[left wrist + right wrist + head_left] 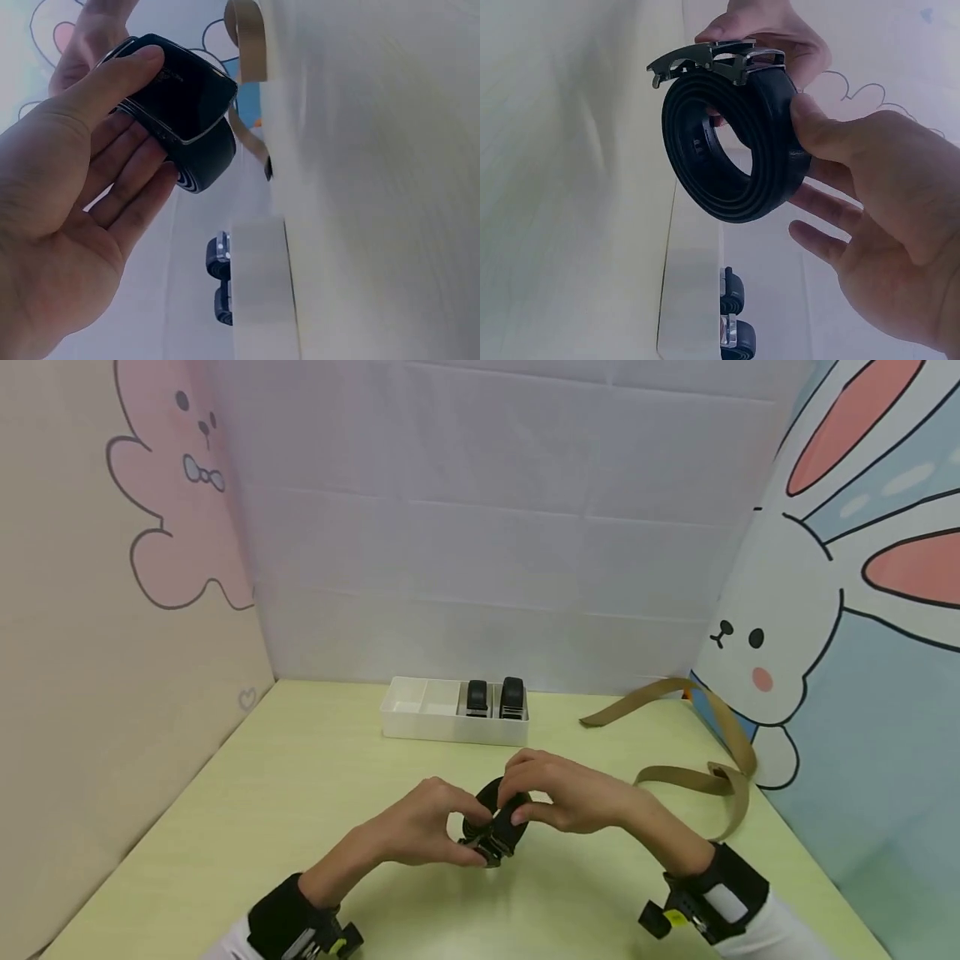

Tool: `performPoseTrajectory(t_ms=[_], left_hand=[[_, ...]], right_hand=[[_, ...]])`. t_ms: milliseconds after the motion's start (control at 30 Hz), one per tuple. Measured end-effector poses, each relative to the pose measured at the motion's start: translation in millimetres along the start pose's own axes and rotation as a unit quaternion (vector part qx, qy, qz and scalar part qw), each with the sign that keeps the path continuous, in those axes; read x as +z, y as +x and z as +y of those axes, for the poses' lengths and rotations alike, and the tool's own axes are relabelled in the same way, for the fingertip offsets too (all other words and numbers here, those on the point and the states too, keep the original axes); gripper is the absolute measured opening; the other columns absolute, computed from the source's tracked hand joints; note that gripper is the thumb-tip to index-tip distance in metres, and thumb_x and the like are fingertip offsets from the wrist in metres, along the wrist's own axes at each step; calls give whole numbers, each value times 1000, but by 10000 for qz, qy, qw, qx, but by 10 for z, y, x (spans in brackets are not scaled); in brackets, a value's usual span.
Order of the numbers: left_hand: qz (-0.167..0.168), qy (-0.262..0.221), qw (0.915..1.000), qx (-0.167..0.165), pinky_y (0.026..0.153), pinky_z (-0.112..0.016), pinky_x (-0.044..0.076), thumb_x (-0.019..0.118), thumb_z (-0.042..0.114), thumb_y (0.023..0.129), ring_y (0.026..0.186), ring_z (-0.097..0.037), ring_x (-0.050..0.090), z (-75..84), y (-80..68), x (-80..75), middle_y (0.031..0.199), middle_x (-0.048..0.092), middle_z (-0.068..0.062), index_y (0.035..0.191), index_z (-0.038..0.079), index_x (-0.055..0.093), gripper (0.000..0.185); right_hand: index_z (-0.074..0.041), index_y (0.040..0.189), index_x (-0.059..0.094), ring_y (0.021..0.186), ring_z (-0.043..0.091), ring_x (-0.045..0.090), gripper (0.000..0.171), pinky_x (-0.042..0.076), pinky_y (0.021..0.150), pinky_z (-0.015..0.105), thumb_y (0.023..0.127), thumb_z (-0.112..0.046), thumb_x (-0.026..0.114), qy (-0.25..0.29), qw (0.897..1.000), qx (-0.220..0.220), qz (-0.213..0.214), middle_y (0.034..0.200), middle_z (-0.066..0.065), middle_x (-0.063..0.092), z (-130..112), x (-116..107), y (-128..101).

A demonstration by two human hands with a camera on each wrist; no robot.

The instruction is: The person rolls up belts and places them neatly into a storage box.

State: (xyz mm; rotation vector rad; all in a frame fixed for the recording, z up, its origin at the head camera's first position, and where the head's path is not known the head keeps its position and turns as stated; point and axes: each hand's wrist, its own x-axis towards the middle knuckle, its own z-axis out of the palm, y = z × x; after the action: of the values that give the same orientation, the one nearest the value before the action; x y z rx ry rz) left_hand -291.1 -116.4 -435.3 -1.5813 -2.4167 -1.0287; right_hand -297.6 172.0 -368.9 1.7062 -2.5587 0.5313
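Hands (491,814) pinching a coiled black belt (735,150), its metal buckle (709,64) clear only from the right wrist.

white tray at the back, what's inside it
The tray has four compartments. The two right ones each hold a rolled black belt, standing on edge. The two left ones look empty, though the front wall hides their floors.

Both forearms reached in from the near edge and met mid-table. The left hand (420,831) and right hand (562,793) had fingers curled, thumbs pressing, fingertips nearly touching each other.
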Motion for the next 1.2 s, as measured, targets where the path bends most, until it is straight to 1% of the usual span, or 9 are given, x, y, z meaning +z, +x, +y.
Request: performPoseTrajectory(t_ms=[133, 233, 300, 367, 500, 600, 900, 1100, 1200], left_hand=[[484, -402, 9969, -473, 91, -36, 66, 101, 19, 86, 95, 0, 77, -21, -8, -47, 106, 87, 6, 117, 15, 87, 35], [1099, -634, 9865, -1033, 101, -41, 64, 102, 20, 84, 102, -6, 80, -60, 4, -90, 109, 88, 4, 122, 15, 87, 41], [1529, -873, 9747, -1374, 108, -49, 63, 102, 20, 84, 107, -10, 82, -102, 29, -122, 110, 88, 4, 123, 17, 87, 42], [1910, -1164, 9603, -1665, 112, -56, 61, 102, 21, 84, 112, -14, 83, -142, 66, -154, 110, 88, 4, 123, 20, 88, 41], [2314, -1702, 9398, -1852, 117, -62, 57, 100, 19, 87, 116, -20, 84, -214, 148, -195, 109, 89, 2, 121, 22, 88, 36], [2354, -1864, 9360, -1839, 116, -59, 58, 99, 20, 89, 116, -20, 84, -247, 201, -199, 111, 89, 1, 122, 21, 88, 34], [2192, -1966, 9372, -1869, 107, -46, 65, 97, 17, 90, 112, -19, 85, -286, 214, -251, 117, 88, -2, 123, 19, 88, 35], [1765, -1908, 9483, -1819, 100, -33, 67, 90, 17, 98, 118, -26, 84, -385, 204, -410, 128, 86, -10, 135, 10, 83, 38], [1423, -1745, 9568, -1842, 102, -36, 67, 83, 15, 103, 125, -32, 82, -454, 201, -538, 136, 82, -15, 146, 7, 76, 44]], right_hand=[[-7, 129, 78, 127, 26, 71, 26, 60, 107, 47, 104, -11, 82, 26, 9920, 194, 1249, 132, 7, 78, 10, 34, -4], [-5, 129, 77, 125, 29, 74, 27, 63, 107, 49, 103, -8, 81, -38, 9687, 761, 2364, 132, 9, 79, 20, 88, 11], [-5, 129, 78, 124, 31, 76, 25, 63, 109, 50, 104, -7, 79, 284, 9529, 1178, 2781, 130, 11, 79, 23, 124, 35], [-4, 131, 77, 125, 33, 77, 25, 62, 112, 50, 106, -9, 77, 803, 9435, 1499, 2845, 130, 14, 79, 16, 157, 61], [-1, 139, 73, 134, 40, 75, 32, 58, 118, 49, 109, -13, 74, 1861, 9370, 1747, 2384, 138, 20, 76, 12, 237, 144], [0, 140, 73, 135, 38, 75, 35, 59, 117, 44, 108, -13, 76, 2261, 9298, 1808, 2272, 139, 20, 76, 27, 299, 223], [-1, 133, 75, 118, 31, 83, 33, 65, 101, 25, 102, -8, 82, 2677, 9019, 2088, 2670, 127, 19, 81, 72, 394, 332], [0, 136, 74, 115, 29, 83, 37, 65, 98, 25, 101, -8, 84, 3141, 8726, 2464, 2813, 128, 21, 81, 99, 397, 453], [0, 138, 73, 117, 29, 82, 39, 66, 98, 26, 101, -9, 83, 3306, 8589, 2663, 2864, 131, 21, 80, 140, 370, 529]])
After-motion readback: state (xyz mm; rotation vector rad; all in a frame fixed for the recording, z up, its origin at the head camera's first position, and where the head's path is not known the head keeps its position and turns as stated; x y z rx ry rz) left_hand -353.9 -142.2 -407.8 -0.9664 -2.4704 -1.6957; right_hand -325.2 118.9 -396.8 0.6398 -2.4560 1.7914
